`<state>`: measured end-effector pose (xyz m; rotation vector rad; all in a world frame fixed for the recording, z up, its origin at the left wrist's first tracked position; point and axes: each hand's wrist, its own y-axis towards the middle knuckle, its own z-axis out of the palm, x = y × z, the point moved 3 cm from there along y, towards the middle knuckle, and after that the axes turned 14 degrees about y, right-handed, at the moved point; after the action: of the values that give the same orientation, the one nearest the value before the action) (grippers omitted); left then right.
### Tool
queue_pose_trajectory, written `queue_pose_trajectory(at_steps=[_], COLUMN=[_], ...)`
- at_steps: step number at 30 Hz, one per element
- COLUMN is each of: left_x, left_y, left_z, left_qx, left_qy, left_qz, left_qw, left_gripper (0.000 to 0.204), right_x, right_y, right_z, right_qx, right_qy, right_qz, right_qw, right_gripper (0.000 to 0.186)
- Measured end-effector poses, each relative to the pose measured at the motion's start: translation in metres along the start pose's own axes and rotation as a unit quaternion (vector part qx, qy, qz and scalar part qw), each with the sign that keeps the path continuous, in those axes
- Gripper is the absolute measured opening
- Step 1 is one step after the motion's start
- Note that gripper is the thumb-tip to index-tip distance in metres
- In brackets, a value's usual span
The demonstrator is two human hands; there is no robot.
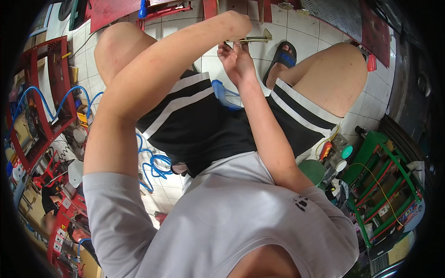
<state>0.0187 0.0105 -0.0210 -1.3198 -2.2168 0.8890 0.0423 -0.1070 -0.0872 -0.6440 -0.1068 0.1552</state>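
Note:
Ahead of my knees, both hands are close together beside a thin brass-coloured metal bracket (262,39) with a flared end plate. My left hand (240,25) is bent over just above the bracket. Its fingers are hidden behind the hand, so its grip does not show. From below, my right hand (237,62) comes up with its palm partly turned upward. Its fingers curl and its fingertips pinch the underside of the bracket. What lies between the two hands is mostly covered.
Red metal stands (111,14) and a blue-handled tool (143,8) are at the far edge. Blue hose (157,166) coils on the tiled floor at my left, near a red frame (32,153). A green rack (371,139) and a teal-lidded jar (345,151) stand at right.

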Motion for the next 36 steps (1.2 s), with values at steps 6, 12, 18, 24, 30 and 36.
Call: queue_pose_trajectory(at_steps=[6,12,18,24,30,36], left_x=[-0.004,0.001,0.006,0.002,0.006,0.007], left_y=[-0.002,0.000,0.005,-0.001,0.007,0.012], left_z=[0.007,0.011,0.015,-0.002,0.009,0.008], left_qx=[-0.046,-0.052,-0.046,-0.015,-0.030,-0.015], left_qy=[-0.017,-0.027,-0.011,0.026,0.012,0.024], left_qz=[-0.005,0.001,-0.002,0.005,0.011,0.013], left_qw=[0.999,0.998,0.999,1.000,0.999,1.000], left_gripper=[0.027,0.027,0.026,0.026,0.032,0.030], right_x=[-0.003,-0.002,-0.003,0.001,0.000,0.000], right_y=[-0.001,-0.002,-0.002,0.001,0.001,0.001], right_z=[-0.007,-0.003,0.000,-0.003,-0.001,0.000], right_qx=[-0.003,-0.004,-0.005,0.001,-0.004,-0.021], right_qy=[0.008,-0.014,-0.019,-0.020,-0.021,-0.021], right_qz=[-0.007,-0.010,-0.007,-0.014,-0.012,-0.021], right_qw=[1.000,1.000,1.000,1.000,1.000,0.999], right_gripper=[0.026,0.021,0.020,0.021,0.027,0.026])
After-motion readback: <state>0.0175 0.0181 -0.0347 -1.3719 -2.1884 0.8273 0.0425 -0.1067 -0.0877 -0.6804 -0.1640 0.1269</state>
